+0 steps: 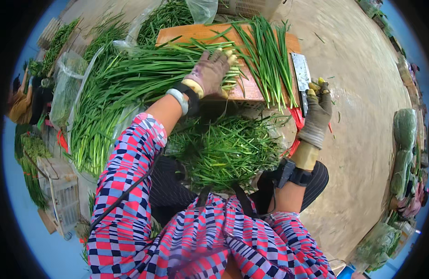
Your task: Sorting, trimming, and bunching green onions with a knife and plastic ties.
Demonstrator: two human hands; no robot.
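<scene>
My left hand (209, 73), in a stained glove with pale yellow fingertips, lies over the cut-end side of a long bunch of garlic chives (149, 69). Its fingers curve round the pale stems at the left part of a wooden board (191, 32). My right hand (319, 110), in a dirty grey-brown glove, is just off the board's right edge with its fingers apart and partly bent. Close beside it is a cleaver (301, 72), its black handle uncovered along the hand's inner side. A second bunch of chives (268, 65) lies across the board's right half.
Loose chive trimmings (228, 151) are heaped below the board, between my knees. More chives (96, 135) spread at the left beside clear plastic. Red ties (296, 118) hang near the right hand. A white crate (61, 195) stands far left; wrapped green bundles (404, 149) line the right.
</scene>
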